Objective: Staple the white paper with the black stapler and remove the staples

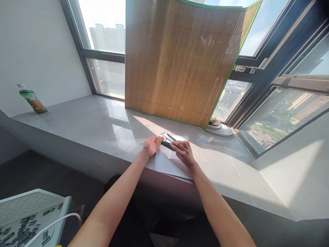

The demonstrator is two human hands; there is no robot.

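My left hand (152, 145) lies palm up with its fingers stretched out, their tips at the left end of a dark, flat, oblong object (167, 145). From the other side, my right hand (184, 151) has its fingers closed on a slim dark pen-like stick (171, 137), at the right end of the oblong object. A silvery slim piece (166, 136) shows beside the stick; whether the fingers hold it too I cannot tell. Below both hands a sheet of white paper (169, 164) rests on the sill near its front edge.
The grey tiled window sill (84, 116) bears a green-labelled bottle (33, 99) at far left and stacked plates (217, 127) at right. A bamboo blind (180, 61) hangs before the window. A white perforated basket (33, 202) with dark pieces stands lower left.
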